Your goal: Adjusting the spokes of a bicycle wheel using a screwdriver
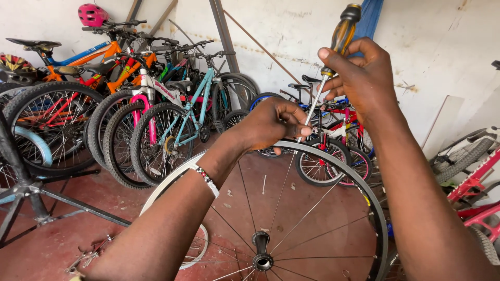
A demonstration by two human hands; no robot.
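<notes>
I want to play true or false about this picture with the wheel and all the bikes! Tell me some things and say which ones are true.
1. The right hand holds a screwdriver with an orange and black handle. True.
2. The left hand rests on the rim of a bare wheel. True.
3. The wheel has a fat black tyre on it. False: it has no tyre, only the rim, thin spokes and a hub in the middle.
4. A pink helmet sits on top of the bikes by the wall. True.
5. The floor is green grass. False: it is a reddish hard floor.
6. The left wrist is bare. False: it wears a beaded bracelet.
</notes>
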